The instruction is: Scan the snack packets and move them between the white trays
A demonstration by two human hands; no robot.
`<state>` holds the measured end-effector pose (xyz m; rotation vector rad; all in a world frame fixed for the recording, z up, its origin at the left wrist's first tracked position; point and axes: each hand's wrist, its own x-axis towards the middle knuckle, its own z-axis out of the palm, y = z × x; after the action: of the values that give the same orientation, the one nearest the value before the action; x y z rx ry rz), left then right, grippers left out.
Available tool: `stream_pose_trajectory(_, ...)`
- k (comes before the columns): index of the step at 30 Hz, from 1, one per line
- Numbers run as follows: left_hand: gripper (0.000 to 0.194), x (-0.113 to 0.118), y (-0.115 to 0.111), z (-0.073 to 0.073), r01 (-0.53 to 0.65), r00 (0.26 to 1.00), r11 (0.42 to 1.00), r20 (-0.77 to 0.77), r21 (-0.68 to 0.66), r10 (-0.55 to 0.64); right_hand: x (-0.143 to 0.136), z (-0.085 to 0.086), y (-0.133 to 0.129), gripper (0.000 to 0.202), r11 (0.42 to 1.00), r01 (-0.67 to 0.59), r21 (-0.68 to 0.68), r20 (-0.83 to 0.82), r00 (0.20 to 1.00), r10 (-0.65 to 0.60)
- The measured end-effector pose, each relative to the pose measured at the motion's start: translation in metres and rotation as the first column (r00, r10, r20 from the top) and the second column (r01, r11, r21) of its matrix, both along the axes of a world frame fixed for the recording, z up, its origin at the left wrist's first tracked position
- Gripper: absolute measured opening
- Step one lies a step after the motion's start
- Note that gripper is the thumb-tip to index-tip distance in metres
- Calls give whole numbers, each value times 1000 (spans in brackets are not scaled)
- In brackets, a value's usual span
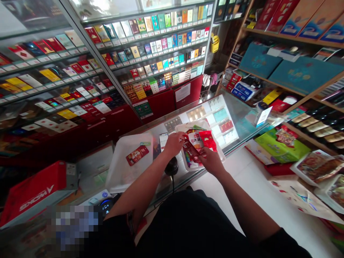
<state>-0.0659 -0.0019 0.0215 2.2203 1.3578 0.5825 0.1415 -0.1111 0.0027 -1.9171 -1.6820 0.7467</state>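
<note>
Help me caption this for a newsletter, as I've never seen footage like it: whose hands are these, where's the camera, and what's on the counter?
There's no machine here: the left hand and right hand are the camera wearer's own, both bare. The single picture comes from a camera worn on the head, looking forward and down.

Both hands hold a dark red packet above a white tray of colourful packets on the glass counter. To its left, a larger white tub holds a red packet and a small green item I can't identify. A phone lies between the two containers.
</note>
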Motion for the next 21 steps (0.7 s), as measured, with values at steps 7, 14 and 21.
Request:
stream_pose_trajectory(7,38,27,5,-5,38,999,999,-32,-15,-38,9,-7,-8,11,998,32,-56,67,997,-28)
stream_pose_trajectory(14,37,28,0,-7,50,999,999,1,12,-50,13,3,-5,16,996,88,-28,121,989,-84)
stream_pose_trajectory(21,28,-4,-19,1,-39,998,996,57,75,34,-5,17,15,17,992,33,120,131,990,-49)
